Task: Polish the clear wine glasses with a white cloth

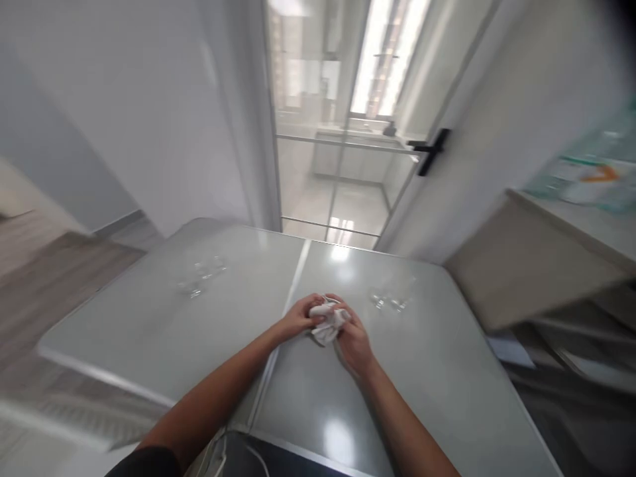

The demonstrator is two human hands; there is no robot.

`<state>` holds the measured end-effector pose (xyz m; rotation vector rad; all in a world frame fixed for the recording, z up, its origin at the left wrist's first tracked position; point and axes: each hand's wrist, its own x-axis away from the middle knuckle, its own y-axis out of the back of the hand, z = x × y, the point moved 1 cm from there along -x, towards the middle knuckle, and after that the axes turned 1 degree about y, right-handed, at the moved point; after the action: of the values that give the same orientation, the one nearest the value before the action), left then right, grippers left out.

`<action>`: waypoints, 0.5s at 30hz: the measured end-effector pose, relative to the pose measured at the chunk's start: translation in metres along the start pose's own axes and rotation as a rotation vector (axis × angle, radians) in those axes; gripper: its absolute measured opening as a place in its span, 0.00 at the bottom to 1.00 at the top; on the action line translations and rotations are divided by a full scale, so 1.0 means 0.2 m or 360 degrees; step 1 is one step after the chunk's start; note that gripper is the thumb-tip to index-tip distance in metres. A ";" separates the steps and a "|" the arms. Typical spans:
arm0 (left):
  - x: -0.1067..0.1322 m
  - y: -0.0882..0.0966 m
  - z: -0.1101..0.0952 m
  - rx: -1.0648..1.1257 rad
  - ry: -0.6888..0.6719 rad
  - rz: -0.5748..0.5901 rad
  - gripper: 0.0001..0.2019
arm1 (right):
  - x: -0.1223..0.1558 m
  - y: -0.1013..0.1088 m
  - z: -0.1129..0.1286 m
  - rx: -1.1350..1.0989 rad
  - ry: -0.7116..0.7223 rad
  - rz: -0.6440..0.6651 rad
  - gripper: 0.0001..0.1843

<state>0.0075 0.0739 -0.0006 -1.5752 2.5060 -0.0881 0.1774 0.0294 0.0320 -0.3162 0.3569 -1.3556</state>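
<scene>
Your short black sleeve (149,462) lies nearest the camera, low on the left, and from it your bare forearm reaches inward over the glossy grey, straight-edged counter (213,344). Your left hand (301,317) and right hand (354,341) meet just right of the pale straight seam strip (297,268), with the crumpled white soft cloth (326,326) between them. You have the fingers of both hands curled around it, nearly closed — the cloth's thickness seems to be what stops them meeting fully. Gripping from opposite sides probably makes the loose bundle easier to control, since it would likely sag from one hand alone. Whether the folds hide something firmer, you cannot tell from this angle.

Farther out, one group of small clear, glass-like pieces (195,285) sits on your left and another such group (380,301) on your right, nearer your hands. Both are off to the sides — a placement that leaves your elbows and wrists room, by the look of it. Blur prevents an exact count. Beyond the far edge stands a clear-paned, pale-framed door (342,156) with a black lever handle (433,151).
</scene>
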 end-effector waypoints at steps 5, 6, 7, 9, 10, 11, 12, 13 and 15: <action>0.02 0.03 -0.02 0.0172 -0.0033 -0.0164 0.29 | -0.03 0.09 -0.10 -0.0195 -0.0088 0.0021 0.15; 0.03 0.05 -0.02 0.0237 -0.0033 -0.0203 0.30 | -0.03 0.10 -0.12 -0.0153 -0.0063 0.0013 0.16; 0.03 0.06 -0.01 0.0259 -0.0042 -0.0259 0.30 | -0.04 0.12 -0.14 -0.0095 -0.0056 0.0007 0.18; 0.04 0.10 0.00 0.0238 -0.0033 -0.0341 0.30 | -0.03 0.15 -0.17 0.0156 0.0012 -0.0048 0.17; 0.04 0.12 -0.01 0.0181 -0.0008 -0.0363 0.29 | -0.03 0.16 -0.18 0.0373 0.0098 -0.0096 0.16; 0.04 0.14 -0.02 0.0086 0.0037 -0.0365 0.27 | -0.02 0.17 -0.18 0.0616 0.0216 -0.0155 0.16; 0.04 0.15 -0.04 -0.0046 0.0095 -0.0350 0.26 | -0.02 0.17 -0.17 0.0854 0.0347 -0.0216 0.17; 0.06 0.17 -0.07 -0.0214 0.0152 -0.0324 0.25 | -0.01 0.18 -0.17 0.1039 0.0483 -0.0287 0.17; 0.12 0.21 -0.14 -0.0598 0.0220 -0.0323 0.26 | 0.01 0.17 -0.15 0.1264 0.0651 -0.0375 0.19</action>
<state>-0.0453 0.0694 0.0186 -2.0284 2.5692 0.2725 0.1945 0.0339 -0.0104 0.6026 0.0931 -1.6804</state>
